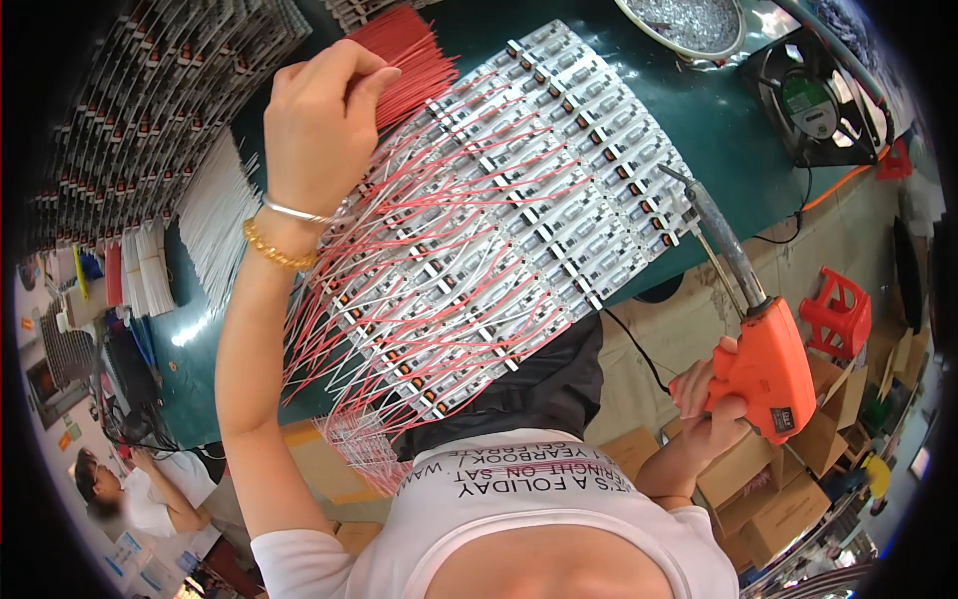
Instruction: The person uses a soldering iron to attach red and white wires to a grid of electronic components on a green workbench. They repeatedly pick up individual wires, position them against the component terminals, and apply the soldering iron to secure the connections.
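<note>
My right hand (707,401) is wrapped round the handle of an orange soldering gun (773,364), its metal tip raised at the right edge of a circuit board panel (589,130). Rows of small white boards make up this panel, and thin red and white wires (399,270) trail from many of them toward the left. My left hand (321,115) is lifted over the panel's upper left, thumb and fingers pinched together. Whatever sits in that pinch is too small to make out. Right beside it lies a bundle of red wires (414,60); white wires (215,225) are spread farther left.
Stacked board panels (150,130) fill the far left of the green table (699,100). A bowl of small clear pieces (733,40) and a black fan (810,100) stand at the far right. Beyond are a red stool (836,311), cardboard boxes (788,514) and another person (165,494).
</note>
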### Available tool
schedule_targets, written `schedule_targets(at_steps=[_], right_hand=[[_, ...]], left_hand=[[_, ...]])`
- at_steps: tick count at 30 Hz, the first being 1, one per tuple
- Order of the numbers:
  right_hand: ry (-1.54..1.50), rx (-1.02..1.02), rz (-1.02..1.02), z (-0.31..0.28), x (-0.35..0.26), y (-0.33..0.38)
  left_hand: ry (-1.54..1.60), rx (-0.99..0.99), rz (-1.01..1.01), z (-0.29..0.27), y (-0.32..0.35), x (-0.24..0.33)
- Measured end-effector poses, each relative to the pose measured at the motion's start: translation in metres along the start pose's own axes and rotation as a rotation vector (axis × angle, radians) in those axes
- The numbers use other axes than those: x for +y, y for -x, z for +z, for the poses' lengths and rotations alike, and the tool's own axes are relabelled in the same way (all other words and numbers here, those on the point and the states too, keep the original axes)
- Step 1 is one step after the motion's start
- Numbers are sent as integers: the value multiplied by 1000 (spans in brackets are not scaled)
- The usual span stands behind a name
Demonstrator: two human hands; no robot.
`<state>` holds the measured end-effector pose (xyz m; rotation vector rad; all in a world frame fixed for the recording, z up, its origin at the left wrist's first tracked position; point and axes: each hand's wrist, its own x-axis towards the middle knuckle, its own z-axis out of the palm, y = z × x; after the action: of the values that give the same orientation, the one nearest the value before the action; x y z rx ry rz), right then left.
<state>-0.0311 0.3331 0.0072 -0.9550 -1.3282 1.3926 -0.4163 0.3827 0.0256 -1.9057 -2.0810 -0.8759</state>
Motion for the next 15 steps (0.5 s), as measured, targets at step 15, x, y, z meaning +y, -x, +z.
schedule_targets(at_steps=[15], right_hand=[[73,26,99,-12,2,23]], left_hand=[[307,-195,13,31,36,119]])
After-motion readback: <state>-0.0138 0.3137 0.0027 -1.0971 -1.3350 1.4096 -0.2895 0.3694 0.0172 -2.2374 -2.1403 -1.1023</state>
